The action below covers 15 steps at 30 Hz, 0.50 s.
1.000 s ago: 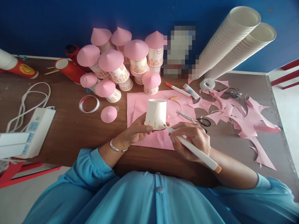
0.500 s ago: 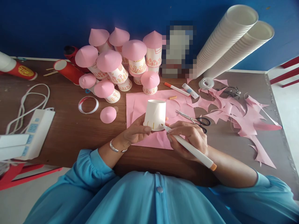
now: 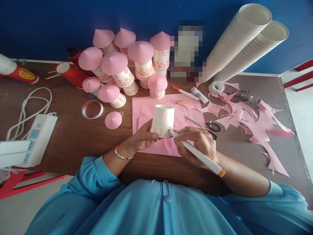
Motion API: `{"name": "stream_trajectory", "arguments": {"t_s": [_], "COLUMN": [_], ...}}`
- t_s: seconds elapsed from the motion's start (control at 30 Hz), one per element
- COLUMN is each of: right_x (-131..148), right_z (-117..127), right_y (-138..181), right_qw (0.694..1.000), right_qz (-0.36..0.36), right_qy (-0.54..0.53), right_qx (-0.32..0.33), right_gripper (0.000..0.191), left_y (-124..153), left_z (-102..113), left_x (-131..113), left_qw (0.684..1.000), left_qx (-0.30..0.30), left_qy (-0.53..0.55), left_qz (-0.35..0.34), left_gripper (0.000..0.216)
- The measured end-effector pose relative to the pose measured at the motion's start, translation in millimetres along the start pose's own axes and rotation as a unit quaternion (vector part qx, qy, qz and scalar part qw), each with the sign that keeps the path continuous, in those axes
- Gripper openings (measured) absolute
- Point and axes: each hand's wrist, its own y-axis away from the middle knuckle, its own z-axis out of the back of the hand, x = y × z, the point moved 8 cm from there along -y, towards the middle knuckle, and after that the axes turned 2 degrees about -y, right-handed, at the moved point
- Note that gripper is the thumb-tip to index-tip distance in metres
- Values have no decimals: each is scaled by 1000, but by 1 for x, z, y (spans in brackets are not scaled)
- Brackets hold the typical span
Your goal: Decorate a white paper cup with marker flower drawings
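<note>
My left hand [image 3: 144, 134] grips a white paper cup [image 3: 163, 118], held upside down with its wide rim toward me. A few short yellowish-brown strokes mark the cup near that rim. In my right hand [image 3: 199, 145] is a white marker pen [image 3: 204, 158] with an orange end, its tip at the cup's lower right side. Under both hands lie pink paper sheets [image 3: 146, 114]. An orange pen cap [image 3: 181, 102] rests on the paper beyond the cup. Black-handled scissors [image 3: 211, 126] lie just past my right hand.
Several decorated cups with pink paper cones [image 3: 114, 63] stand at the back. Tall cup stacks [image 3: 239, 39] lean on the blue wall. Pink paper scraps [image 3: 254, 120] cover the right side. A tape roll [image 3: 92, 110], a glue stick [image 3: 199, 95] and a power strip [image 3: 40, 140] lie around.
The marker tip has shifted very slightly left along the cup, and my right hand moved with it. The left hand still holds the cup in nearly the same place.
</note>
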Motion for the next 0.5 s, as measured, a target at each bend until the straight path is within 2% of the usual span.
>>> {"name": "stream_trajectory", "arguments": {"t_s": [0.17, 0.37, 0.5], "right_x": [3, 2, 3], "right_z": [-2, -4, 2], "right_y": [0, 0, 2], "right_qw": [1000, 999, 999], "right_qz": [2, -14, 11], "right_qy": [3, -18, -38], "right_qx": [18, 36, 19], "right_gripper": [22, 22, 22], "left_y": [0, 2, 3], "left_z": [-1, 3, 0], "left_x": [1, 3, 2], "left_qw": [1000, 999, 999], "left_qx": [23, 28, 42], "left_qy": [3, 12, 29], "left_qz": [-5, -14, -18], "left_gripper": [38, 43, 39]}}
